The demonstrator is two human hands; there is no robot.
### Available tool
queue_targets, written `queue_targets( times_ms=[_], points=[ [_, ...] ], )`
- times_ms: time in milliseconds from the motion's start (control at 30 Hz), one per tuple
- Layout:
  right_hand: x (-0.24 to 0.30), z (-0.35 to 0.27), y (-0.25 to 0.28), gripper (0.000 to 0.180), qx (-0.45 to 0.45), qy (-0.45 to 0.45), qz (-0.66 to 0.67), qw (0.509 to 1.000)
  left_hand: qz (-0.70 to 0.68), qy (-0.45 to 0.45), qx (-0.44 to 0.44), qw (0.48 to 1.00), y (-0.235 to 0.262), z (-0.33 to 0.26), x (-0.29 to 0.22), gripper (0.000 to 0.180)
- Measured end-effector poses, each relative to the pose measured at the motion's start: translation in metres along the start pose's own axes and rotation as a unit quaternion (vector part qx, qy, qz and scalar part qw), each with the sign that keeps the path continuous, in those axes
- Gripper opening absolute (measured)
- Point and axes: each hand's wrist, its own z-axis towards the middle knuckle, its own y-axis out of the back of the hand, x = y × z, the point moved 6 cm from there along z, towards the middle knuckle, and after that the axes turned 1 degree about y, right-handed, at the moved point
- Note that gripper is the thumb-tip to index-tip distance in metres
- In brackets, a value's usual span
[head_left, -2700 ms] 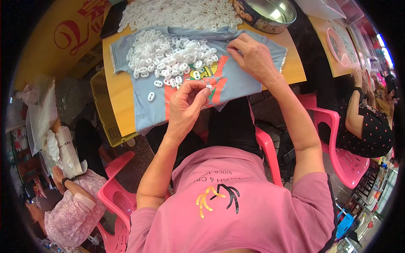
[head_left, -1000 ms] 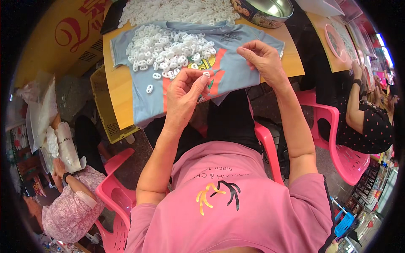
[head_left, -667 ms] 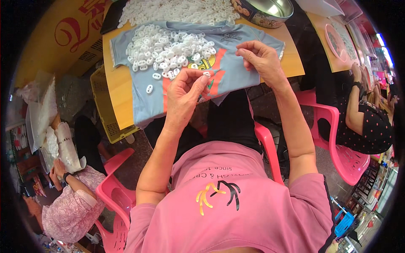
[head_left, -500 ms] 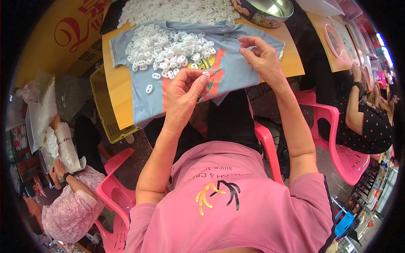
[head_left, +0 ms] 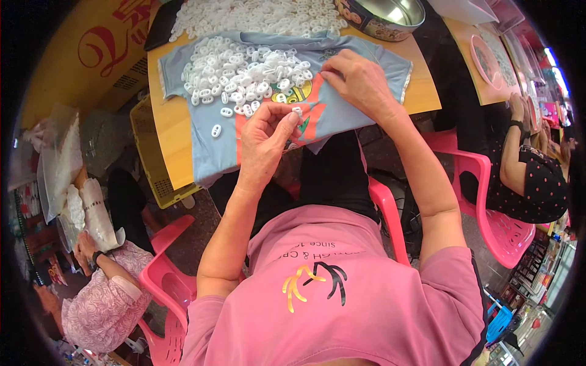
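A small white oval plastic piece with two holes (head_left: 297,111) sits pinched between the thumb and forefinger of my left hand (head_left: 264,135), above the near part of a light blue T-shirt (head_left: 213,152). My right hand (head_left: 364,88) hovers over the shirt's right side, fingertips drawn together by its orange print. Whatever those fingers hold, if anything, is too small to make out. Beyond my left hand lies a heap of the same white pieces (head_left: 238,70) on the shirt. One loose white piece (head_left: 216,130) rests apart from the heap, to the left.
The shirt covers much of a yellow-topped table (head_left: 424,85). More white pieces (head_left: 262,17) spread along its far side, beside a round metal tin (head_left: 381,24). A yellow crate (head_left: 149,149) stands at left. People sit on pink chairs (head_left: 479,183) to both sides.
My right hand has moved left and inward over the shirt, and its fingers have closed together. My left hand stays in place with the white piece.
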Motion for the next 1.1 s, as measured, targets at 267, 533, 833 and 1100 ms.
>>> queue_targets(
  times_ms=[267,533,833,1100],
  points=[
    [0.011,0.008,-0.008,0.012,0.013,0.053,-0.083,0.995,0.006,0.004,-0.002,1.0,0.002,-0.001,0.005,0.011],
    [-0.02,0.002,0.002,0.016,0.023,-0.106,0.223,0.969,-0.008,0.003,0.006,1.0,0.003,0.0,-0.001,0.011],
    [-0.018,-0.024,-0.001,0.03,0.056,-0.274,0.596,0.753,-0.016,0.012,-0.005,1.0,0.004,-0.001,0.001,0.011],
    [-0.002,-0.028,0.012,0.029,0.065,-0.253,0.678,0.688,-0.004,0.008,-0.014,1.0,0.004,-0.001,0.001,0.012]
  ],
)
